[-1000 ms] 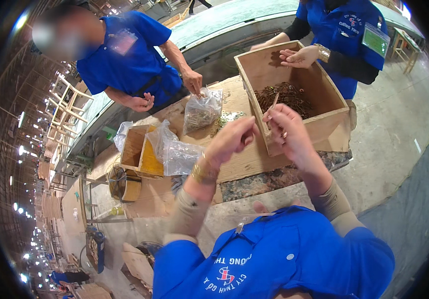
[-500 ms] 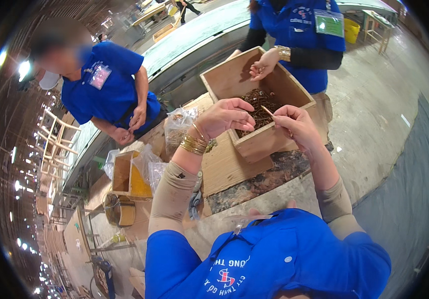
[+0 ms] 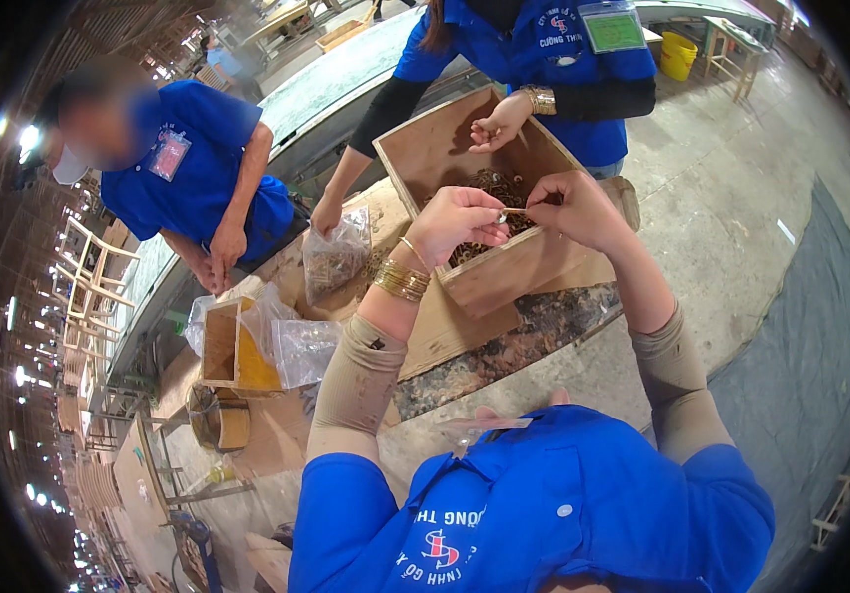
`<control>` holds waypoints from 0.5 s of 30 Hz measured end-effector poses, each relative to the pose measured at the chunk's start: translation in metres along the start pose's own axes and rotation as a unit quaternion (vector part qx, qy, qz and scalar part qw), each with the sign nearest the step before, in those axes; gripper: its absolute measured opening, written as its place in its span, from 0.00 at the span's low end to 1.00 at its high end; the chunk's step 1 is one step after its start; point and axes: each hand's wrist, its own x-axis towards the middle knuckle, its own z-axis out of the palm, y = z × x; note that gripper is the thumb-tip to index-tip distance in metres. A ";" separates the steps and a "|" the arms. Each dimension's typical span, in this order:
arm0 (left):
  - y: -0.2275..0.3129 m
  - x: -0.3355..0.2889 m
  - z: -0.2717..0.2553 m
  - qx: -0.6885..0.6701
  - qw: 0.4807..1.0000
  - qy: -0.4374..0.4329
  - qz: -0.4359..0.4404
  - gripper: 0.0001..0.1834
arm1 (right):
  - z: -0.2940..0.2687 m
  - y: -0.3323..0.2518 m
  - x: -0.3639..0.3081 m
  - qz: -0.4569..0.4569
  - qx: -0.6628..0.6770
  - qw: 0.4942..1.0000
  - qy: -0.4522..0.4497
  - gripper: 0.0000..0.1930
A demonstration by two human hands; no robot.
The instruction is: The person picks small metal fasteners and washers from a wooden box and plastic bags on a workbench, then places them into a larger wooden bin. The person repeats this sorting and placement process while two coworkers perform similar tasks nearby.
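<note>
1. Fingers of the right hand (image 3: 573,210) hide one end of the slender rod (image 3: 515,211).
2. The shiny piece (image 3: 501,216) at the fingertips of the left hand (image 3: 460,223) is too small to identify.
3. Both hands and the near wall of the wooden box (image 3: 514,282) cover part of the metal hardware (image 3: 497,185) inside.
4. The upper edge cuts off the head of the co-worker at right (image 3: 568,84).
5. The head of the co-worker at left (image 3: 193,148) is blurred.
6. Contents of the clear bag (image 3: 336,262) blur together.

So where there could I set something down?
The flat tan board looks bare between the beige-sleeved left forearm, large brown wooden box and dark mottled strip. Farther left, clear plastic bags and a yellow-sided wooden box crowd the surface.
</note>
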 end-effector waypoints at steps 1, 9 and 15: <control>0.000 -0.001 0.000 0.017 1.000 0.011 -0.007 0.09 | -0.002 -0.004 0.004 0.003 -0.030 0.999 -0.009 0.06; 0.004 0.002 0.004 0.091 0.991 0.101 -0.010 0.05 | -0.006 -0.018 0.038 -0.065 -0.106 0.991 -0.044 0.06; 0.000 -0.001 -0.001 0.033 0.994 0.102 0.000 0.08 | 0.001 -0.023 0.051 -0.045 -0.171 0.979 -0.100 0.07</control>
